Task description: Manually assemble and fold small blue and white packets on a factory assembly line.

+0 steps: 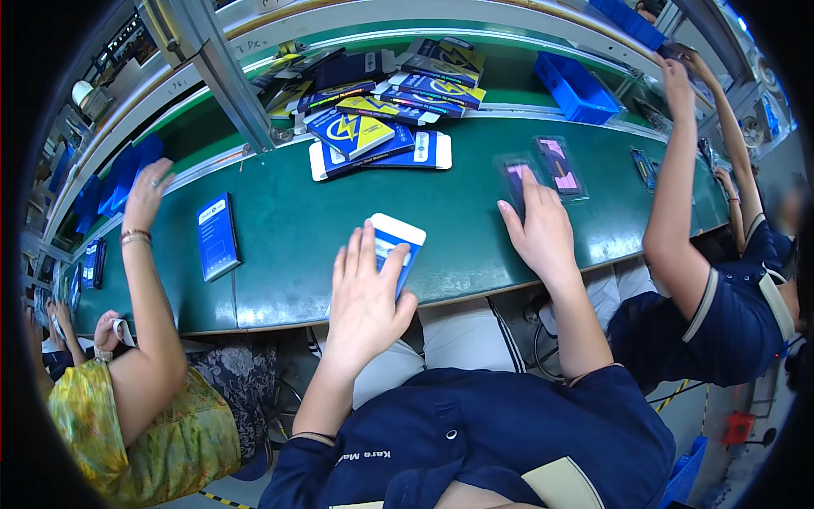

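My left hand [366,297] lies over a small blue and white box [395,244] near the front edge of the green bench [288,229], fingers wrapped on it. Farther right, my right hand [540,229] presses its fingers on a clear plastic tray with a purple insert [512,180]. A second clear tray [560,167] lies just to the right of that one, untouched.
A heap of blue and yellow boxes [373,127] sits at the back. A single blue box [218,235] lies at the left. A blue bin [577,87] stands back right. A person on the left reaches out a hand [148,191]; another on the right raises an arm [678,161].
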`<state>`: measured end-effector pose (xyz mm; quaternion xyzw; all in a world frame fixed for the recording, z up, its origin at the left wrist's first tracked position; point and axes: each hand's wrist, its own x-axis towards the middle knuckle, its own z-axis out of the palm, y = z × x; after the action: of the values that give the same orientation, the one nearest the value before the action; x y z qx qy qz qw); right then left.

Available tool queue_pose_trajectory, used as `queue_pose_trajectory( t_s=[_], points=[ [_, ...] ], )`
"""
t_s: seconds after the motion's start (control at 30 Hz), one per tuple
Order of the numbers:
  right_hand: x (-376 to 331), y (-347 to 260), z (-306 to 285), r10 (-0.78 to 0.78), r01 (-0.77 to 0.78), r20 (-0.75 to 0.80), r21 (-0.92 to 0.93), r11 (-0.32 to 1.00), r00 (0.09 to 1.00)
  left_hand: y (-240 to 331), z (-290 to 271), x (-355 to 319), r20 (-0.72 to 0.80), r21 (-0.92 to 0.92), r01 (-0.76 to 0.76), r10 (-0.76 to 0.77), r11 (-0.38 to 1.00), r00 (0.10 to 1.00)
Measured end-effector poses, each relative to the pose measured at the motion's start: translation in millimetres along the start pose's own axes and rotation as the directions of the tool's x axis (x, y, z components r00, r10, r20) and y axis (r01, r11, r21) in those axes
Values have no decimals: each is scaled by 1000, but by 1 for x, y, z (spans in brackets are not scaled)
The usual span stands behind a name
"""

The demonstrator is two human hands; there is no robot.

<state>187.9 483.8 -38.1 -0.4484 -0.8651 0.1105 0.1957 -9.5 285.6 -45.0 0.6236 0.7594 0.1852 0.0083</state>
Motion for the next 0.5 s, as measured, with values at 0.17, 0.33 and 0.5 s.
queue_pose_trajectory(
  t_s=[0.17, 0.33, 0.5],
  points=[
    [-14, 5, 5, -94, 96, 26, -94, 991, 995, -7, 3, 12, -60, -209, -194, 186, 958, 981],
    [-9, 24, 3, -247, 265, 131, -142, 954, 960, -8, -2, 23, 12, -363, -241, 263, 900, 965],
    [0, 32, 0, -324, 356, 180, -192, 914, 929, -3, -2, 29, 7, -422, -309, 344, 852, 939]
  ],
)
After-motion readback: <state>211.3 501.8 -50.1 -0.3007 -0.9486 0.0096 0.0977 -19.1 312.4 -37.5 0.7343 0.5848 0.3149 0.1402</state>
